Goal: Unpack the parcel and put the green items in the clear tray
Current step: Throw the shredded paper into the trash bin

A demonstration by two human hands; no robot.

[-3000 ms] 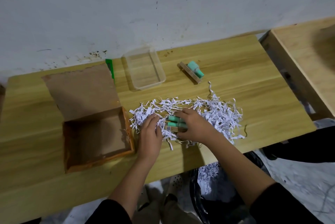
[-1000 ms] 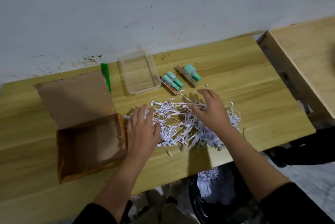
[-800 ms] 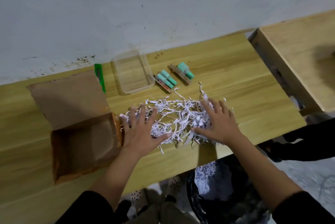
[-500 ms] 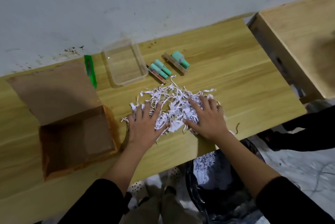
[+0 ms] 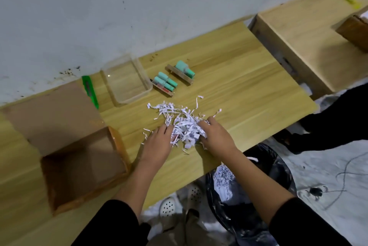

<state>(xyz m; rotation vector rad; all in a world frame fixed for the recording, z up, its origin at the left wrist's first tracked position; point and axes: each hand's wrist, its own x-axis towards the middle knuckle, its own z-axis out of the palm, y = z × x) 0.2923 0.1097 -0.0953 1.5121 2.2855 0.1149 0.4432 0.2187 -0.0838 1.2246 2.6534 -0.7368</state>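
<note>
A bunched heap of white shredded paper (image 5: 184,126) lies near the table's front edge. My left hand (image 5: 158,143) and my right hand (image 5: 216,137) close in on it from both sides, fingers curled into the strips. Beyond the heap lie two card-backed packs of green items: one (image 5: 165,83) right beside the clear tray (image 5: 125,80), the other (image 5: 184,70) a little further right. The tray holds nothing. The opened cardboard parcel (image 5: 79,166) stands at the left with its flap (image 5: 53,110) folded back.
A green utility knife (image 5: 90,92) lies between the flap and the tray. Below the table edge sits a black bin bag (image 5: 251,182) with shredded paper in it. A second wooden table (image 5: 308,36) stands at the right, with a brown box (image 5: 356,30) on it.
A second green pack was laid beside the tray. Since then both hands have swept the spread-out shredded paper inward, from flat spread fingers to curled fingers around a tight heap.
</note>
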